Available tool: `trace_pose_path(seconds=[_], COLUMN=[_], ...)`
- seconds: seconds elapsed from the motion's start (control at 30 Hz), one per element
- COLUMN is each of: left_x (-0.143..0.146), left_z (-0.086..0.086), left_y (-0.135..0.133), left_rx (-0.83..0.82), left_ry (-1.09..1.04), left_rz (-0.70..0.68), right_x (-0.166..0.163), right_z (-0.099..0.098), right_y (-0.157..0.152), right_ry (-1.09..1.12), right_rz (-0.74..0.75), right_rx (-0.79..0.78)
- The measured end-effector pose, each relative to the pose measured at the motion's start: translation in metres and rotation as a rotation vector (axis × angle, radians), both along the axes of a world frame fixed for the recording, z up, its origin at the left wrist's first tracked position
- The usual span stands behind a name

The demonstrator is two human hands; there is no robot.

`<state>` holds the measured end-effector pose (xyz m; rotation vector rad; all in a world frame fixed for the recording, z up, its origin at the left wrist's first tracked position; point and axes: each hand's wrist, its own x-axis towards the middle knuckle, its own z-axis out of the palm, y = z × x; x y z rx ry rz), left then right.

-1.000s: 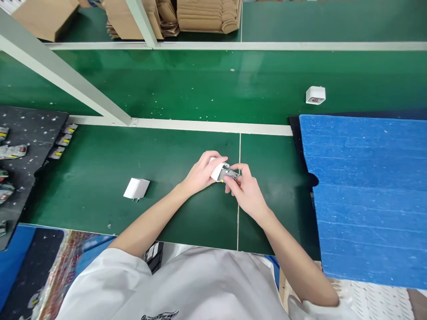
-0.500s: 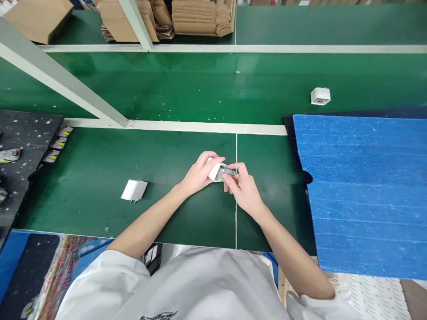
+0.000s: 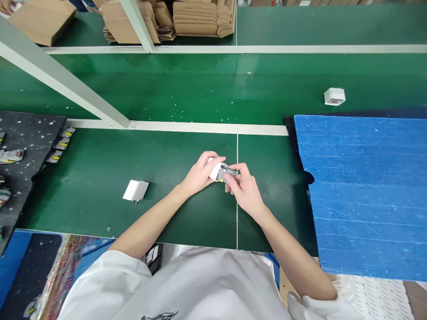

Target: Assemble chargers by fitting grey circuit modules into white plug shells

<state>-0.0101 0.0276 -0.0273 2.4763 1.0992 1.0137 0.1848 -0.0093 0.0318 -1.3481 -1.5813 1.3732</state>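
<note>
My left hand is closed around a white charger housing, whose open end faces right. Pinched between the thumb and fingers of my right hand is a grey circuit board assembly with a small yellow patch. Its left end sits at the mouth of the housing; how deep it goes inside I cannot see. Left of my forearm, a white plug charger lies on the green bench with its metal prongs toward me.
A white housing rests on the green belt behind the bench rail. The blue board covers the right side. A black tray at left carries several circuit assemblies. A slanted metal post and cardboard pieces stand farther back.
The white housing on the belt has shifted to the right, along with the belt's specks. Both hands keep nearly the same hold and place.
</note>
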Motion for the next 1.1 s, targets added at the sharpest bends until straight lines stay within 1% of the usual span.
trace_pose_path(seconds=[0.2, 0.33, 0.47, 0.6, 0.73, 0.83, 0.87, 0.9, 0.97, 1.03, 1.07, 1.1], left_x=[0.000, 0.002, 0.005, 0.005, 0.004, 0.006, 0.007, 0.007, 0.008, 0.007, 0.005, 0.004], left_z=[0.001, 0.002, 0.004, 0.007, 0.009, 0.010, 0.011, 0.011, 0.010, 0.009, 0.009, 0.009], left_y=[0.000, -0.002, -0.004, -0.003, -0.001, -0.002, -0.002, -0.003, -0.003, -0.002, -0.001, 0.000], left_rx=[0.039, 0.071, 0.041, -0.042, -0.146, -0.179, -0.184, -0.186, -0.185, -0.191, -0.208, -0.242], left_ry=[0.037, 0.065, 0.124, 0.102, -0.013, -0.129, -0.158, -0.179, -0.202, -0.212, -0.224, -0.243], left_rz=[0.004, 0.017, 0.017, -0.033, -0.085, -0.127, -0.155, -0.194, -0.259, -0.254, -0.228, -0.204], right_x=[-0.001, -0.002, -0.003, -0.003, 0.000, 0.005, 0.008, 0.010, 0.013, 0.014, 0.013, 0.012], right_z=[0.000, 0.002, 0.001, 0.001, -0.001, -0.002, -0.001, -0.001, 0.001, 0.001, 0.001, -0.001], right_y=[-0.001, -0.002, -0.001, 0.001, 0.003, 0.007, 0.008, 0.010, 0.013, 0.016, 0.016, 0.016], right_ry=[-0.030, -0.091, -0.136, 0.037, 0.197, 0.176, 0.157, 0.151, 0.200, 0.303, 0.350, 0.383], right_rz=[-0.026, -0.048, -0.068, -0.055, 0.015, -0.047, -0.060, -0.047, 0.055, 0.128, 0.115, 0.071], right_rx=[-0.008, -0.010, -0.020, -0.097, -0.118, -0.093, -0.109, -0.145, -0.256, -0.325, -0.319, -0.295])
